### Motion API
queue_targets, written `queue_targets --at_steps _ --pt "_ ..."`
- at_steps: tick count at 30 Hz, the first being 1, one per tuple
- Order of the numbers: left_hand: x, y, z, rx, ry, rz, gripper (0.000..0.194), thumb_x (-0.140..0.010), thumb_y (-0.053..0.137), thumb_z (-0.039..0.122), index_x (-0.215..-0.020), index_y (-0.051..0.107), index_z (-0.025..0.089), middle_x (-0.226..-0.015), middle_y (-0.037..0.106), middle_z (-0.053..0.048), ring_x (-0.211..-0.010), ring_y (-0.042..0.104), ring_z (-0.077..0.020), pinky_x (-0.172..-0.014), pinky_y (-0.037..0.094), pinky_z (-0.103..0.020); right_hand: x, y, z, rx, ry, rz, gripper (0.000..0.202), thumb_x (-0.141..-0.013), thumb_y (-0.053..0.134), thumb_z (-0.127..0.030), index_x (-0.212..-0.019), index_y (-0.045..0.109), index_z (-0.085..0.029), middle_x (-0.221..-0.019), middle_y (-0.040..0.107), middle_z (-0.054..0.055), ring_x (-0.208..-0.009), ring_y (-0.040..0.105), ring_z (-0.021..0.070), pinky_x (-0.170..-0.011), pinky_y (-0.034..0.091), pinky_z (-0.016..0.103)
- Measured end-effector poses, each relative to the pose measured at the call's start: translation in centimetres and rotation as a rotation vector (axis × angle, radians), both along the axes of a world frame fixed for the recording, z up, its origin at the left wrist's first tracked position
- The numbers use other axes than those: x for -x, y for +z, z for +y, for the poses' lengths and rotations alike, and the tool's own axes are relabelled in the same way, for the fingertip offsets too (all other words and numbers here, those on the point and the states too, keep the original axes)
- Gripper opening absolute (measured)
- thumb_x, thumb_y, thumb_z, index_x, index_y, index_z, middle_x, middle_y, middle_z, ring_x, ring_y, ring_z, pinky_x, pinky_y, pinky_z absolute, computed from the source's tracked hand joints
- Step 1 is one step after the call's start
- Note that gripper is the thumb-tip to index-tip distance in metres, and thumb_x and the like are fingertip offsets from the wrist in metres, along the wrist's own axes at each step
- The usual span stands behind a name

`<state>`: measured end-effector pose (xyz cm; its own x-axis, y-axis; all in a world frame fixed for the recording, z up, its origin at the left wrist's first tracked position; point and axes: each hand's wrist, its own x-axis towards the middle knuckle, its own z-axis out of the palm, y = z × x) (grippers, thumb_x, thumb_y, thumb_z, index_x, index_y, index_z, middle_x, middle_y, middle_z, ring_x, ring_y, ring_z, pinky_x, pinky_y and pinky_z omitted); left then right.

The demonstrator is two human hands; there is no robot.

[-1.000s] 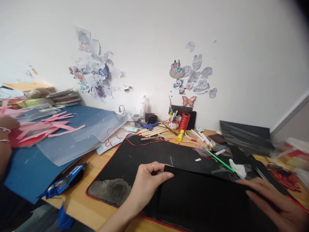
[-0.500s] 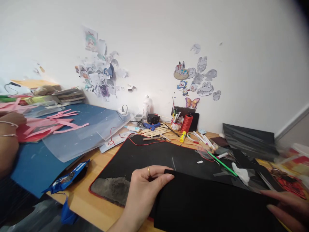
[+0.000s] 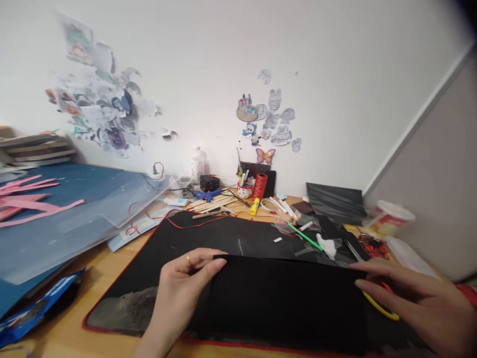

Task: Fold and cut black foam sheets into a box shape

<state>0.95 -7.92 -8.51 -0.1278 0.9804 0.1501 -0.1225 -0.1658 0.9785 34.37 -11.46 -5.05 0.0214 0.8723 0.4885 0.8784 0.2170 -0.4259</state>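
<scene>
Black paper sheet point(image 3: 286, 303) is held above the near half of the black desk mat point(image 3: 194, 236), its upper edge running nearly level from hand to hand. The left hand point(image 3: 179, 288) pinches its upper left corner between thumb and fingers. The right hand point(image 3: 421, 301) pinches the upper right end in a similar way. With one grip at each end, I judge, the sheet is kept stretched and the edge straight; whether its lower part touches the mat, I cannot tell, as black lies against black.

Behind the right hand, a yellow handle loop point(image 3: 380, 306) shows partly, perhaps of scissors. Near the right edge of the mat lie a green stick point(image 3: 303, 236) and a crumpled white piece point(image 3: 327, 245). The near left corner has a grey worn patch point(image 3: 126, 311).

Beyond the far edge, the wooden table point(image 3: 99, 278) carries a blue glue gun point(image 3: 208, 195), a red thread spool point(image 3: 260, 186) and a pen cup point(image 3: 245, 190), probably put there to leave working space. Past the left edge are pink strips point(image 3: 44, 206). Paper cutouts point(image 3: 274, 102) decorate the white wall point(image 3: 208, 74).
</scene>
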Motion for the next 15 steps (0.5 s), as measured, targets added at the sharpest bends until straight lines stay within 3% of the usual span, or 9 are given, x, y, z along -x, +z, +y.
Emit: queue_targets --at_steps 5,8,11,15 --pt "0.2 -0.1 0.4 -0.023 0.075 0.014 0.013 -0.059 0.077 0.03 -0.07 0.073 0.024 -0.069 0.072 0.002 -0.066 0.064 -0.0109 -0.06 0.049 -0.012 1.2 2.3 0.0 0.106 0.126 0.175 0.017 -0.067 0.066 -0.043 -0.068 0.069 -0.026 -0.068 0.067 0.0 -0.061 0.063 0.0168 -0.056 0.053 0.022" --pt "0.4 0.2 0.5 -0.116 0.156 0.089 0.011 -0.057 0.077 0.028 -0.067 0.073 0.027 -0.071 0.073 0.003 -0.07 0.065 -0.0124 -0.065 0.05 -0.013 2.0 2.7 -0.2 0.114 0.089 0.279 0.019 -0.064 0.069 -0.043 -0.065 0.068 -0.024 -0.064 0.064 0.0 -0.06 0.059 0.0154 -0.054 0.049 0.021" --pt "0.8 0.5 0.7 -0.199 0.155 0.18 0.011 -0.055 0.077 0.028 -0.065 0.074 0.029 -0.068 0.073 0.004 -0.065 0.066 -0.0134 -0.061 0.051 -0.014 2.8 3.1 -0.7 0.139 0.025 0.388 0.02 -0.061 0.071 -0.043 -0.063 0.068 -0.023 -0.065 0.064 -0.001 -0.063 0.058 0.0152 -0.059 0.046 0.022" --pt "1.4 0.3 0.9 -0.155 0.213 0.27 0.015 -0.05 0.078 0.033 -0.064 0.074 0.03 -0.068 0.073 0.004 -0.068 0.067 -0.0144 -0.064 0.051 -0.013 3.5 3.6 -1.2 0.16 0.018 0.487 0.018 -0.061 0.072 -0.041 -0.06 0.067 -0.023 -0.064 0.062 -0.002 -0.063 0.054 0.0135 -0.06 0.042 0.022"
